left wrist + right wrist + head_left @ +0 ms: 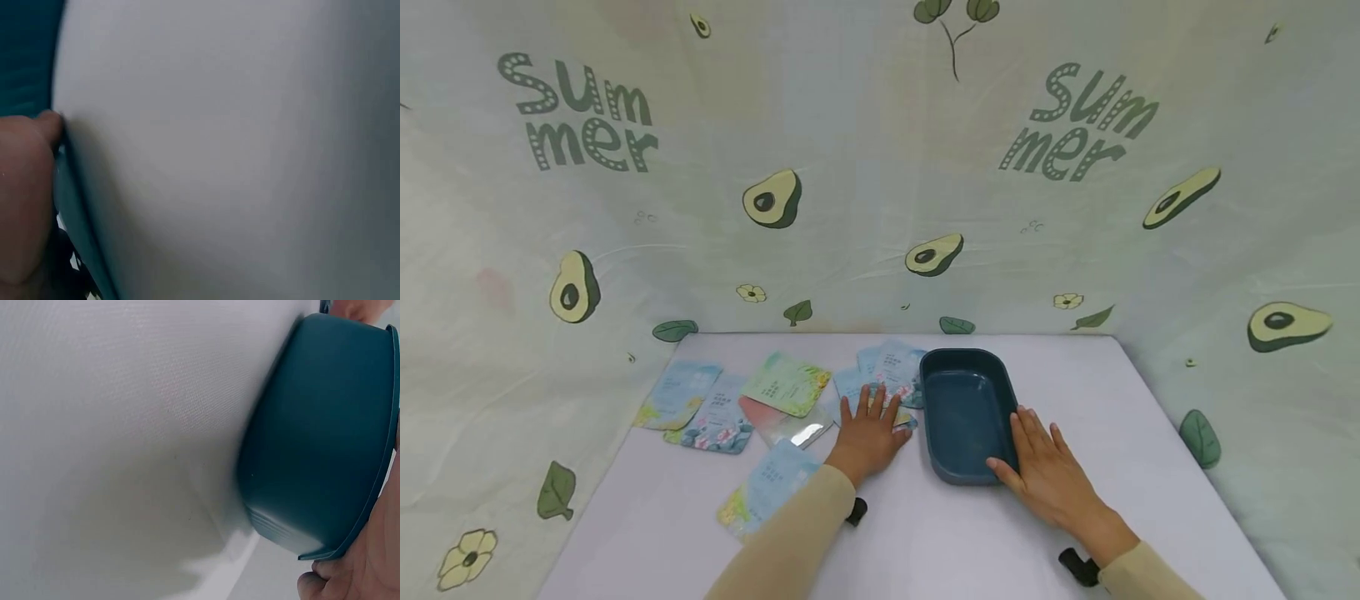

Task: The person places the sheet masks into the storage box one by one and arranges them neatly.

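A dark blue rectangular plastic basin stands on the white table. My right hand lies along its right side, fingers straight, thumb at the near rim; the right wrist view shows that hand right at the rim of the basin. To the left of the basin, my left hand rests with spread fingers over several flat blue printed packets, partly hiding them. In the left wrist view, part of the left hand shows at the left edge, close to a teal surface.
A green packet overlaps a pink and silver one. Two blue floral packets lie at the far left. Another blue packet lies near my left forearm. A cloth printed with avocados hangs behind the table.
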`<state>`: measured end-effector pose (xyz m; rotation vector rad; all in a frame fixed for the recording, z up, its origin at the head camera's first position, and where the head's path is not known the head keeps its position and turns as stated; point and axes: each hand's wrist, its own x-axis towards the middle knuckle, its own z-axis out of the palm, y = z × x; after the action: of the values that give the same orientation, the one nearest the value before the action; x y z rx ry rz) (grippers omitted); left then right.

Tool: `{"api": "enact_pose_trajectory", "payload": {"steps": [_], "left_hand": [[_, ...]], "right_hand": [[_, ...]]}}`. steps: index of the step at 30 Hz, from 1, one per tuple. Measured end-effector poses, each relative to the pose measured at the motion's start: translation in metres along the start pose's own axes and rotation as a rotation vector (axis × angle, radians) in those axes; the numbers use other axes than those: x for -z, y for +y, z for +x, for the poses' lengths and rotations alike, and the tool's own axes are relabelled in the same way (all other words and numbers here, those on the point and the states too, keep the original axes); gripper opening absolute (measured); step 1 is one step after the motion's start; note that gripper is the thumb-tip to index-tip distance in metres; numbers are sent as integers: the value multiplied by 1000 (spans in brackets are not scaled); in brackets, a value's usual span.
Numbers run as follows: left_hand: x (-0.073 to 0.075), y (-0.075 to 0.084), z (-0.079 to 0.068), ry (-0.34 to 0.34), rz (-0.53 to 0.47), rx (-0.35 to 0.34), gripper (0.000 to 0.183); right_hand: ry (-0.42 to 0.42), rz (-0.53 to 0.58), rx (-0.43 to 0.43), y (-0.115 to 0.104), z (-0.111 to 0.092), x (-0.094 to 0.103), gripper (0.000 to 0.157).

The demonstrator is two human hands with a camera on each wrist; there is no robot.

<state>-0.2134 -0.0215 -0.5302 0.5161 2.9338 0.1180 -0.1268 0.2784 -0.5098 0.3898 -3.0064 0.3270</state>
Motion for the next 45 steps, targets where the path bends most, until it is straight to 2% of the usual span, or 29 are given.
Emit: {"api": "enact_pose_trajectory", "payload": {"steps": [3,8,16,21,32,39,42,45], "left_hand": [[-1,-11,-3,-42,40,8,73],[1,-30,-8,-38,47,13,74],[2,-69,-7,-28,-29,35,75],[4,-81,-9,-30,-55,30,75],[10,-82,-20,-20,-84,47,72],[14,-86,-34,25,-151,35,76],[17,-77,-46,53,-157,0,77],[21,-55,-58,88,-183,-76,79]], "right_hand": [[-6,5,-5,-2,1,-2,91],[-9,6,-18,-4,0,-3,93],[-11,27,-30,-11,4,-5,93],[-6,29,-15,-22,12,-8,92],[-1,6,43,-39,29,-15,91],[-6,-50,77,-35,28,-12,94],[-4,-33,75,-34,29,-13,96],[2,-6,77,-37,33,-17,97]]}}
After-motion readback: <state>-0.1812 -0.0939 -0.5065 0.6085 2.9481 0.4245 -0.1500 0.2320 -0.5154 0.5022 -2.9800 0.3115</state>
